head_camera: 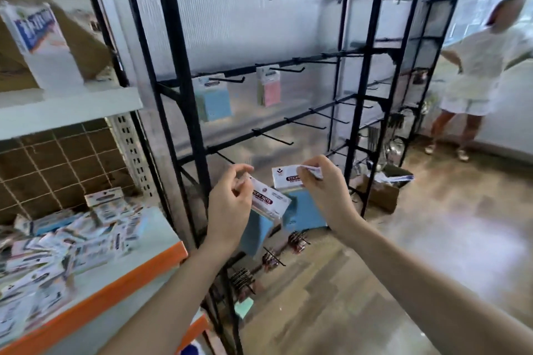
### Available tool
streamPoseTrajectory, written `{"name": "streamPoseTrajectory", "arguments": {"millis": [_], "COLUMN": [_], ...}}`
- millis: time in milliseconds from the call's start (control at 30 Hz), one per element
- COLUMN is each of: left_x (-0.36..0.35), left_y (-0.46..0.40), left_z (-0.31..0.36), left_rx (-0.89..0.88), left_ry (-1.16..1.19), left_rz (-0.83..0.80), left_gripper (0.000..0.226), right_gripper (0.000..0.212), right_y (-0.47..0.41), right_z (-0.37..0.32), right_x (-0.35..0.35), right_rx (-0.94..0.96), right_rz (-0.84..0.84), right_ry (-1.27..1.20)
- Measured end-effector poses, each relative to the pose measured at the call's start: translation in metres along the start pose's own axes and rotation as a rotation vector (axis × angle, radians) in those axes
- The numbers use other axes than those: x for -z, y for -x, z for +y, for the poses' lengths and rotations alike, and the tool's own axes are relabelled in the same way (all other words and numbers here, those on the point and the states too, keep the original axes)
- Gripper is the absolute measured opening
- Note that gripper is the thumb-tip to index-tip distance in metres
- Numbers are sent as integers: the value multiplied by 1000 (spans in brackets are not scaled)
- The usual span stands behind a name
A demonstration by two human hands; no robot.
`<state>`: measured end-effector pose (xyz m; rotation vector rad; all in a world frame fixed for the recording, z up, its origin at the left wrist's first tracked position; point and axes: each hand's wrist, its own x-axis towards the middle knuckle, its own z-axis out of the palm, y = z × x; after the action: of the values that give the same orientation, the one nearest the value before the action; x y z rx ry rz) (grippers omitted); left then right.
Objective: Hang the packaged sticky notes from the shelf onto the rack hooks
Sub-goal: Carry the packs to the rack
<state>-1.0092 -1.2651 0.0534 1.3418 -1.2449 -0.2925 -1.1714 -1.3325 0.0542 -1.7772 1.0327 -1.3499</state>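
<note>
My left hand [229, 204] pinches the top of a blue sticky-note pack [268, 204] with a white header card, tilted to the right. My right hand [323, 184] pinches the header of a second blue pack [305, 210], held upright beside the first. Both packs hang in front of the black rack [184, 72], just below its lower row of hooks [277, 140]. On the upper hook row hang a blue pack [215, 98] and a pink pack [268, 88]. A heap of packaged sticky notes [66, 236] lies on the shelf at the left.
The shelf has an orange front edge [115, 288] close to my left arm. Low rack hooks carry small dark items [271, 259]. A cardboard box [380, 190] stands on the floor behind the rack. A person in white [478, 72] stands at the right.
</note>
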Motion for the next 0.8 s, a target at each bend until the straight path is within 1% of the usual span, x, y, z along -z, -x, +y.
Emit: {"name": "streamPoseTrajectory", "arguments": {"millis": [100, 167, 233, 367, 500, 600, 700, 800], "left_x": [-30, -50, -67, -92, -103, -102, -95, -84], "left_y": [-9, -17, -29, -59, -96, -126, -153, -176], "left_z": [8, 11, 10, 1, -12, -19, -22, -17], "left_rx": [-11, -6, 10, 28, 64, 89, 107, 77], "left_ry": [-40, -53, -64, -100, -118, -116, -103, -82], "left_rz": [-65, -89, -100, -77, -19, 45, 87, 113], "left_gripper": [25, 29, 30, 26, 27, 26, 28, 27], "right_gripper": [17, 21, 21, 9, 13, 11, 16, 14], "right_y": [-15, -25, -37, -69, -116, -156, -192, -223], "right_z": [5, 8, 15, 32, 46, 50, 47, 42], "right_x": [24, 37, 48, 61, 61, 48, 25, 2], "right_rx": [22, 48, 71, 99, 107, 135, 183, 213], "right_rz": [41, 51, 52, 47, 46, -11, -114, -189], "right_ry": [24, 31, 49, 95, 76, 18, -33, -106]}}
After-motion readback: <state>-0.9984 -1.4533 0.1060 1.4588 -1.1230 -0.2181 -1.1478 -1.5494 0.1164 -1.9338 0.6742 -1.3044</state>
